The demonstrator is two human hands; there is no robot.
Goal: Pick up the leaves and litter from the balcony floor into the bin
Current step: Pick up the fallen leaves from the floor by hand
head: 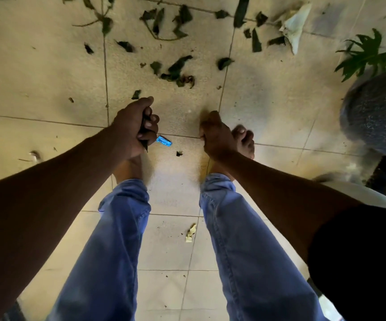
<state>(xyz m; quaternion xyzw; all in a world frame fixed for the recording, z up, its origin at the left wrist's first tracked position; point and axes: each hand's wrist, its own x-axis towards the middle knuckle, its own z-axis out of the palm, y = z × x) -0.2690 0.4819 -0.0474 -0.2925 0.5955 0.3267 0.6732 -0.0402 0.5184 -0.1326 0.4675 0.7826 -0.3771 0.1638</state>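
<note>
My left hand (136, 126) grips a bunch of dark leaves (144, 129) in its curled fingers, low over the tiled balcony floor (268, 93). My right hand (216, 135) is a fist beside it, and a blurred brownish scrap (204, 115) shows at its top. A blue wrapper (164, 141) lies on the floor between the hands, with a small leaf bit (179, 153) near it. Several dark leaves (175, 68) and twigs are scattered farther ahead. A white crumpled wrapper (296, 26) lies at the far right, and a yellow paper scrap (191, 232) between my legs.
A dark speckled round container (377, 112) stands at the right, with a green plant (368, 56) behind it. My bare feet and blue trouser legs (118, 228) fill the lower middle. A small pale scrap (34, 155) lies at the left.
</note>
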